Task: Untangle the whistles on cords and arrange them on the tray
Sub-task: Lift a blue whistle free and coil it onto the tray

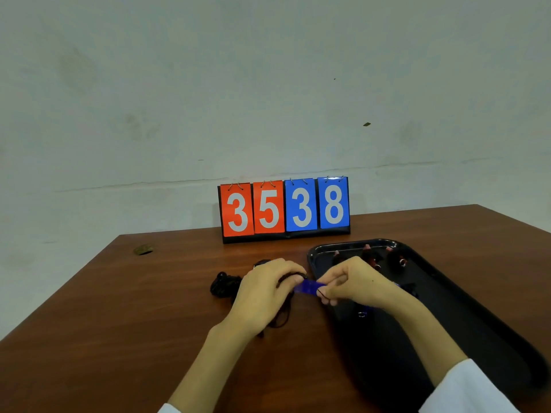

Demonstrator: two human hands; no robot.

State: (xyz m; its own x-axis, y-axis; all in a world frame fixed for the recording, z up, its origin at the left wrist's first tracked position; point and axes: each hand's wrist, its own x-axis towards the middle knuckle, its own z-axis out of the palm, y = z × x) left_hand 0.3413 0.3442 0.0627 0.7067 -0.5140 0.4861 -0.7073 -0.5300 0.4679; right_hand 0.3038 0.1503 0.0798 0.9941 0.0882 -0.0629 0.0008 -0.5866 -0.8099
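A blue whistle is held between my two hands just left of the black tray. My right hand pinches its right end together with a thin black cord. My left hand curls over the whistle's left end and a bunch of black cord. A tangled pile of black cords lies on the table left of my left hand. Three red whistles with coiled cords lie along the tray's far end. A small metal ring shows on the tray below my right hand.
A flip scoreboard reading 3538 stands at the back of the brown wooden table. A small dark scrap lies near the table's far left edge. A pale wall rises behind.
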